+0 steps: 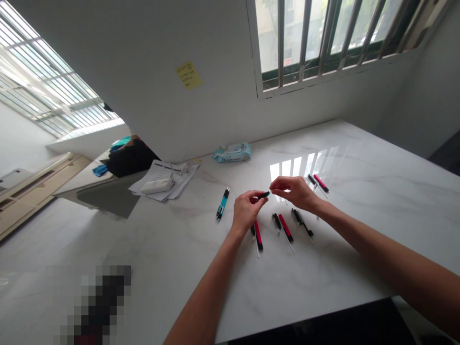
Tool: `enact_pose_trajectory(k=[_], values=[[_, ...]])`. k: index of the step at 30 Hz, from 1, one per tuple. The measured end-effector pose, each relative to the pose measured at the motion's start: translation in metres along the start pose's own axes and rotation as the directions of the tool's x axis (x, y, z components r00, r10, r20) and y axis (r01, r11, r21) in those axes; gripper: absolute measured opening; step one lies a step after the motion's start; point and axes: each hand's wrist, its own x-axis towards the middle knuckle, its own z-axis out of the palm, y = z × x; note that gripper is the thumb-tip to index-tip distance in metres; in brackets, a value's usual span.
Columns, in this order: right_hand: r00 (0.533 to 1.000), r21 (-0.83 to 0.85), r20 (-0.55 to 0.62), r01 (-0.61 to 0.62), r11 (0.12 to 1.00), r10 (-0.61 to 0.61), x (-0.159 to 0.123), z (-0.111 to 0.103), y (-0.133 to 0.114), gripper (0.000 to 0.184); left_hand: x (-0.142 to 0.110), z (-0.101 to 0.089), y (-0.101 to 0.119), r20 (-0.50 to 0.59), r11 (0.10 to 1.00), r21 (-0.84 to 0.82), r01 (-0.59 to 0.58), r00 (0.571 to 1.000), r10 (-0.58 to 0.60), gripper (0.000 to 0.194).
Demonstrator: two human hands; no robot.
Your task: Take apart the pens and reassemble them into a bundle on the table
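My left hand (246, 209) is closed around a dark pen part (264, 195) with a teal end, held just above the table. Close to that teal end, the fingertips of my right hand (295, 190) are pinched together; whatever is between them is too small to make out. Below my hands lie disassembled pens: a red-and-black barrel (258, 235) partly behind my left hand, another red barrel (286, 227) with a thin white refill (290, 246), and black pen parts (302, 223). Two teal-and-black pens (223, 204) rest side by side left of my left hand.
A red pen barrel (321, 182) with black parts lies beyond my right hand. Along the wall are a pack of wipes (232, 153) and papers (183, 183) under a white object (157, 185). A yellow note (189, 75) sticks to the wall. A blurred dark patch covers the lower left.
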Motion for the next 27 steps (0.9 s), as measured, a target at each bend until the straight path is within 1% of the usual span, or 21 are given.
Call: enact_pose_trajectory(k=[4, 5, 7, 9, 12, 16, 20, 22, 23, 24, 25, 27], values=[[0.998, -0.060, 0.028, 0.062, 0.996, -0.060, -0.002, 0.003, -0.005, 0.010, -0.002, 0.000, 0.004, -0.004, 0.996, 0.083, -0.031, 0.999, 0.032, 0.014], [0.997, -0.048, 0.034, 0.067, 0.997, -0.066, -0.003, 0.003, -0.006, 0.010, -0.002, 0.000, 0.004, -0.004, 0.995, 0.092, -0.036, 0.999, 0.036, 0.013], [0.998, 0.031, 0.038, 0.056, 0.998, -0.057, -0.003, 0.004, -0.009, 0.011, -0.002, 0.000, 0.004, 0.001, 0.995, 0.086, -0.040, 0.999, 0.040, 0.013], [0.999, 0.153, 0.037, 0.009, 0.988, -0.015, -0.002, 0.004, -0.011, 0.016, -0.001, 0.000, 0.003, 0.019, 0.999, 0.035, -0.033, 0.999, 0.033, 0.015], [0.997, 0.282, 0.049, -0.071, 0.957, 0.059, 0.000, 0.003, -0.012, 0.023, 0.002, -0.001, -0.001, 0.063, 0.994, -0.108, 0.001, 0.998, 0.006, 0.022], [0.996, 0.308, 0.051, -0.090, 0.947, 0.079, 0.001, 0.005, -0.012, 0.026, 0.004, 0.001, -0.004, 0.094, 0.961, -0.266, 0.073, 0.994, -0.049, 0.032], [0.998, 0.289, 0.026, -0.068, 0.955, 0.064, 0.001, 0.005, -0.017, 0.026, 0.004, 0.003, -0.002, 0.113, 0.937, -0.333, 0.107, 0.991, -0.073, 0.034], [0.999, 0.216, 0.010, -0.036, 0.976, 0.035, 0.002, -0.002, -0.018, 0.024, 0.004, 0.003, 0.000, 0.098, 0.929, -0.356, 0.102, 0.993, -0.072, 0.034], [1.000, 0.131, 0.002, -0.009, 0.991, 0.008, 0.003, -0.007, -0.016, 0.021, 0.004, 0.003, 0.000, 0.083, 0.925, -0.366, 0.102, 0.994, -0.076, 0.034], [1.000, 0.011, 0.005, 0.027, 1.000, -0.027, 0.004, -0.013, -0.013, 0.019, 0.005, 0.002, 0.001, 0.065, 0.922, -0.372, 0.103, 0.994, -0.085, 0.034], [0.998, -0.129, 0.023, 0.066, 0.989, -0.064, 0.005, -0.020, -0.009, 0.017, 0.006, 0.002, 0.001, 0.045, 0.920, -0.377, 0.105, 0.994, -0.095, 0.034], [0.985, -0.384, 0.134, 0.151, 0.911, -0.107, 0.006, -0.034, 0.002, 0.016, 0.007, 0.001, 0.001, 0.014, 0.917, -0.383, 0.110, 0.993, -0.113, 0.034]])
